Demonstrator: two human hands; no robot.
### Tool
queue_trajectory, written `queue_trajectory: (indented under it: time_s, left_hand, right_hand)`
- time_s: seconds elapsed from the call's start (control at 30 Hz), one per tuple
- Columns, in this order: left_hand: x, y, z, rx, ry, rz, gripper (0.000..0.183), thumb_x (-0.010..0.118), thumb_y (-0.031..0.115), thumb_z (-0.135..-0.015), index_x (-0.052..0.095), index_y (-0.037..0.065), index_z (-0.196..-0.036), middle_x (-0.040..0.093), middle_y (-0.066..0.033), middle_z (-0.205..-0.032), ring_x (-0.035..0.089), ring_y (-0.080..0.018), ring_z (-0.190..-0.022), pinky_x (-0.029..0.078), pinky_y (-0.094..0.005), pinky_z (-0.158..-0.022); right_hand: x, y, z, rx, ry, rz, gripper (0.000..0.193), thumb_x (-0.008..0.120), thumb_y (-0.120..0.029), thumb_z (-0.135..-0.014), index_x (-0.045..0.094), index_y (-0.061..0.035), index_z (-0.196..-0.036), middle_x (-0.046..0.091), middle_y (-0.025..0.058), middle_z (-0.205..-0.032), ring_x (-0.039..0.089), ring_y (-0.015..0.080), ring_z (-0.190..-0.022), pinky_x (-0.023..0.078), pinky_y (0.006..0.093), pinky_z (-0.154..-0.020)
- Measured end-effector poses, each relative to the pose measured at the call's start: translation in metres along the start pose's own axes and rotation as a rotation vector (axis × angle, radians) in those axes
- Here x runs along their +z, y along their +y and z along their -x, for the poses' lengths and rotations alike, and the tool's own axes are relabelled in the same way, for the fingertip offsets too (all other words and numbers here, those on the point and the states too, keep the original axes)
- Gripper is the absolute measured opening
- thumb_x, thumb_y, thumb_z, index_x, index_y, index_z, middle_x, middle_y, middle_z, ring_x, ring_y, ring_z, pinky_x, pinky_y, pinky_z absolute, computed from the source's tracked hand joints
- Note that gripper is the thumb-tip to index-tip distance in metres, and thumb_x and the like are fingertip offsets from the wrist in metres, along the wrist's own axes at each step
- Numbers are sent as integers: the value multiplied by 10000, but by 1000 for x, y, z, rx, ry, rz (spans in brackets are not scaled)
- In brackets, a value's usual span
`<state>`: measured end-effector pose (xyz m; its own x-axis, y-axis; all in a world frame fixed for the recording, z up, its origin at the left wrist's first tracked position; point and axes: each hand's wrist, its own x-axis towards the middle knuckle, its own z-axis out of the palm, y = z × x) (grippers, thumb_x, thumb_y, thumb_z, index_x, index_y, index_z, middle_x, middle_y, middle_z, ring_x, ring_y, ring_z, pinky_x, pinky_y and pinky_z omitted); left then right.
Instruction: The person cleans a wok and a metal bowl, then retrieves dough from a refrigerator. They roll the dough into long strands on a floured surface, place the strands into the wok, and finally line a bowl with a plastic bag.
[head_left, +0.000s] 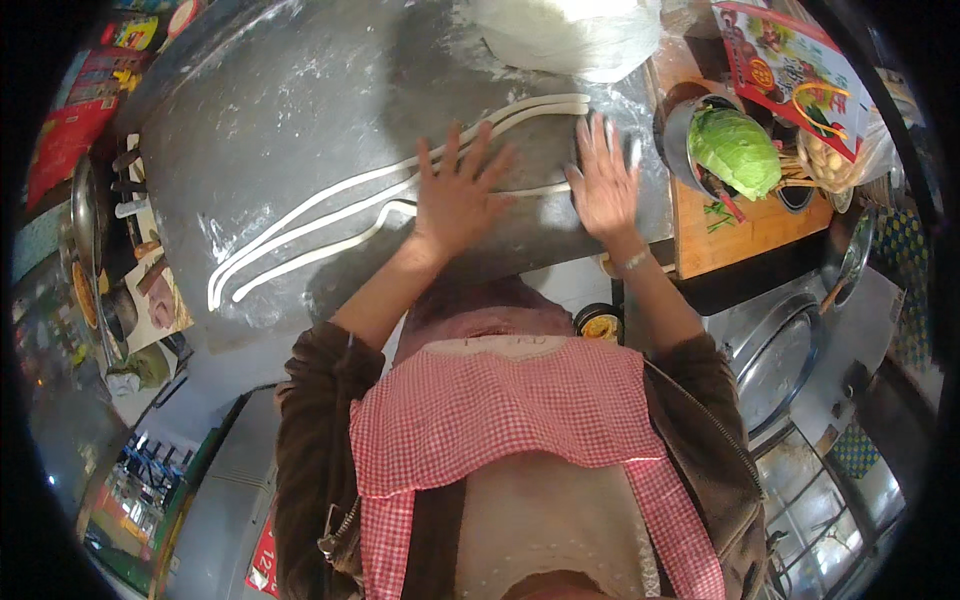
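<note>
Long white ropes of dough lie across the grey, flour-dusted worktop. Two run side by side and join in a bend at the lower left. A nearer dough strand passes under my left hand and shows again on its right. The left hand is palm down, fingers spread and slightly blurred, over the strands. My right hand lies flat with fingers stretched out at the nearer strand's right end. Its fingertips are close to the right ends of the farther ropes. Neither hand grips anything.
A white plastic bag sits at the far edge. On the right, a green cabbage rests in a metal pot beside a wooden board. A red printed package stands behind. Knives lie at the left edge.
</note>
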<state>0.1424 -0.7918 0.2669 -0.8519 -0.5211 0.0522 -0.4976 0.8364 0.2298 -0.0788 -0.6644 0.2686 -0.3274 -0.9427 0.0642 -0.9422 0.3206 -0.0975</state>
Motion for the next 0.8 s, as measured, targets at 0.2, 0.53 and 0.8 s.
queue_trajectory:
  time_s: [0.2, 0.53, 0.8]
  left_hand:
    - [34, -5, 23, -1, 72, 82, 805, 604, 601, -914, 392, 222, -1592, 250, -94, -1701, 201, -361, -1571, 131, -712, -1192]
    - [-44, -167, 147, -506, 160, -180, 850, 647, 474, -924, 298, 167, -1635, 144, -151, -1726, 94, -376, -1595, 56, -683, -1219]
    - [-48, -240, 234, -476, 105, -170, 865, 669, 475, -908, 317, 142, -1625, 187, -152, -1716, 164, -393, -1577, 116, -642, -1233]
  right_hand:
    - [20, -26, -16, -120, -69, -137, 786, 670, -344, -917, 363, -94, -1596, 303, 153, -1674, 303, 332, -1537, 246, 530, -1231]
    - [15, -132, -40, -208, 59, -230, 793, 653, -345, -939, 324, -83, -1611, 290, 138, -1681, 247, 301, -1566, 217, 528, -1250]
    - [48, -350, -35, -604, -33, -356, 827, 698, -420, -889, 379, -92, -1579, 322, 127, -1665, 270, 324, -1551, 274, 527, -1227]
